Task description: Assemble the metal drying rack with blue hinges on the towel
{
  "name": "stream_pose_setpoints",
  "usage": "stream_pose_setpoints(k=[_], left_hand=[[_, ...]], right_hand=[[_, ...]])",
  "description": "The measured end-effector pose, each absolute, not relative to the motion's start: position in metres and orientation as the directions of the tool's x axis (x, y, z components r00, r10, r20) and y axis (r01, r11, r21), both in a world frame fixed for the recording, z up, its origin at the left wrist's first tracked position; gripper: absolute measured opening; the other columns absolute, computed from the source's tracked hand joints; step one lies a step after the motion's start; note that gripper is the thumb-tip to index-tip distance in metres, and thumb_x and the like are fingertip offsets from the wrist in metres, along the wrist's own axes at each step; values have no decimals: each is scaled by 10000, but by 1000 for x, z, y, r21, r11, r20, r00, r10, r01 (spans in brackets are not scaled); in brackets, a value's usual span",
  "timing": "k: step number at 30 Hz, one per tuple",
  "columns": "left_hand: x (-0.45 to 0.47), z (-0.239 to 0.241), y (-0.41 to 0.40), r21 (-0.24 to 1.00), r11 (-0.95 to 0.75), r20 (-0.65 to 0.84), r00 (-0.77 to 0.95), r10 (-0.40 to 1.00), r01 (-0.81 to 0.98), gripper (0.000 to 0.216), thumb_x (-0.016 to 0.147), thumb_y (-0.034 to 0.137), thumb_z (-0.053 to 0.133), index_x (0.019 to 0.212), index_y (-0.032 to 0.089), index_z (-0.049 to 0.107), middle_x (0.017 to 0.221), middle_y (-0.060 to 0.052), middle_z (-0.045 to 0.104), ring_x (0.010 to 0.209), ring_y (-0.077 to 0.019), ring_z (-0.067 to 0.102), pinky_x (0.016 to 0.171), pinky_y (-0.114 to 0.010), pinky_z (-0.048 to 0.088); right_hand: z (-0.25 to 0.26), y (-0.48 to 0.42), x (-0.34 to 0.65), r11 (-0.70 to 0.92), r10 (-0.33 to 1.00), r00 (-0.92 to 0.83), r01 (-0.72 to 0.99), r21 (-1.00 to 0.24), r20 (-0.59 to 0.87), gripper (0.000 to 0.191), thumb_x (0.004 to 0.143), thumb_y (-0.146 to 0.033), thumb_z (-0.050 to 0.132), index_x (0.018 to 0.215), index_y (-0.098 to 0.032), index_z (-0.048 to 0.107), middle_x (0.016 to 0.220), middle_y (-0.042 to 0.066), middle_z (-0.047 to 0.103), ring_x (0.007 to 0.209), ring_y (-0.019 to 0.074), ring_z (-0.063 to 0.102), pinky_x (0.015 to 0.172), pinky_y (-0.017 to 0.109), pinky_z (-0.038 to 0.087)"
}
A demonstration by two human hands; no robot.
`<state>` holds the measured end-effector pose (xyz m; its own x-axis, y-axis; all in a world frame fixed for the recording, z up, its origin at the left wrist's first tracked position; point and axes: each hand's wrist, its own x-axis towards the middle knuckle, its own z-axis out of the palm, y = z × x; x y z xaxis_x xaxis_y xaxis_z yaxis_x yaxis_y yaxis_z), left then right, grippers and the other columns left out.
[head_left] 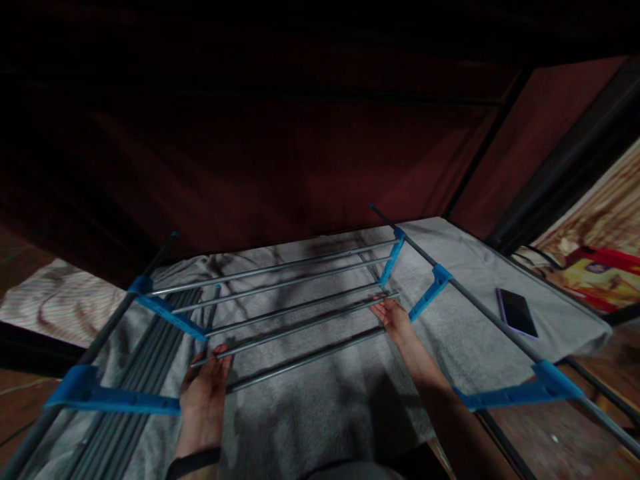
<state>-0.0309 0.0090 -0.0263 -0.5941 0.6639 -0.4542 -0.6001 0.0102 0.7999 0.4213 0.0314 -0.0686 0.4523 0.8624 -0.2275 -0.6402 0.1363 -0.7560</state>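
A metal rack with grey rods [280, 293] and blue plastic connectors [167, 315] lies over a grey cloth [320, 393]. My left hand [205, 390] reaches to the left end of a grey rod [295, 330], fingers curled on it near the blue connector. My right hand [395, 317] pinches the right end of the same rod beside another blue connector [393, 260]. Long side poles [480, 307] with blue brackets [515, 393] run along both sides.
A dark phone [517, 312] lies on the cloth at right. A bundle of spare grey rods [135, 393] lies at left. Dark red fabric walls [310, 153] stand behind. A red and yellow package [600, 273] sits far right on the floor.
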Motion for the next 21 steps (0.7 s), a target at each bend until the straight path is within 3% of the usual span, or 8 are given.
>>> stream_pose_setpoints(k=[7, 21], left_hand=[[-35, -24, 10, 790, 15, -474, -595, 649, -613, 279, 850, -60, 615, 818, 218, 603, 716, 13, 742, 735, -145, 749, 741, -261, 658], [-19, -24, 12, 767, 51, -504, -551, 665, -640, 279, 997, 5, 554, 825, 191, 672, 844, -22, 782, 877, -131, 779, 880, -250, 662]], right_hand=[[-73, 36, 425, 208, 833, 513, -639, -741, -209, 243, 744, -234, 896, 818, -278, 668, 825, -21, 788, 732, 167, 767, 765, 325, 700], [-83, 39, 430, 207, 814, 536, -626, -752, -223, 255, 706, -217, 898, 764, -287, 660, 844, -18, 752, 805, 184, 722, 870, 376, 655]])
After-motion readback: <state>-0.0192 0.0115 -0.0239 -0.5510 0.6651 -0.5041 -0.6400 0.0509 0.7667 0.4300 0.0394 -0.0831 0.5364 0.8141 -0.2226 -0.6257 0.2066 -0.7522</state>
